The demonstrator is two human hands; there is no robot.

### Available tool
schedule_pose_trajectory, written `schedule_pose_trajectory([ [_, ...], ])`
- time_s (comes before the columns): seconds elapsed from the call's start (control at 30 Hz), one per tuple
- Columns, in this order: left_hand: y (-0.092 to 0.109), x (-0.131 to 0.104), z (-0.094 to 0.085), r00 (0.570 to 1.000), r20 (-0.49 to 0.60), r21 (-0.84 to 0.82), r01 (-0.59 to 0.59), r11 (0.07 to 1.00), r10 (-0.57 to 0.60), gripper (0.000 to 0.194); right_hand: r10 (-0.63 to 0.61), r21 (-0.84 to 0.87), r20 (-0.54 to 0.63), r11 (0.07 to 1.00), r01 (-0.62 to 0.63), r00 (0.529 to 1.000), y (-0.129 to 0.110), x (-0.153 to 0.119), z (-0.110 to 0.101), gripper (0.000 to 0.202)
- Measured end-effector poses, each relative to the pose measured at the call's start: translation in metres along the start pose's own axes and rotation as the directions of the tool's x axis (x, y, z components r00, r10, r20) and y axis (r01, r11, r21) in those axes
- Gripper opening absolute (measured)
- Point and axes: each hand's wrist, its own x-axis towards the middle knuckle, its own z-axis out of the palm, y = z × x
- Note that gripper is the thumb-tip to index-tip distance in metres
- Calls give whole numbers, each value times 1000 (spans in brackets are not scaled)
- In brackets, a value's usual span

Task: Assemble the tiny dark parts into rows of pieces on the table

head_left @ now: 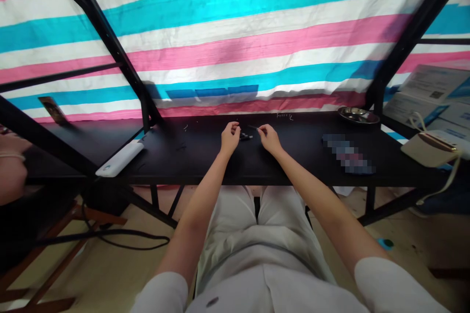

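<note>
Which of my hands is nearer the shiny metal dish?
Your right hand, the one pinching a thin piece; your left hand is farther from the dish.

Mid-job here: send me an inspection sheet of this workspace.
Surface: flat black tabletop, small white scraps near the back edge.
Job's things: thin dark piece; small dark pieces between left hand and right hand.
Clutter: long white case, left; round silver metal dish and pixelated item, right.
Hands: right hand pinches the thin dark piece; left hand's hold unclear.
Cables: looped black cable, lower left.
Surroundings: pink, blue and white striped sheet behind; cream bag, right; another person's arm, far left.
</note>
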Motion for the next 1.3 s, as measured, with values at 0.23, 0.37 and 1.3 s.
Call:
schedule_pose_trajectory([
  [0.23,-7,-7,20,988,155,-53,14,998,-5,28,-96,4,30,995,95,995,-8,-14,-2,17],
  [0.37,-11,-15,17,980,201,-81,24,996,-7,18,-140,-33,65,989,143,988,-9,-16,-3,21],
  [1.3,-9,-20,10,999,46,180,-29,983,21,24,-208,-310,211,912,267,955,-8,-17,-8,16],
])
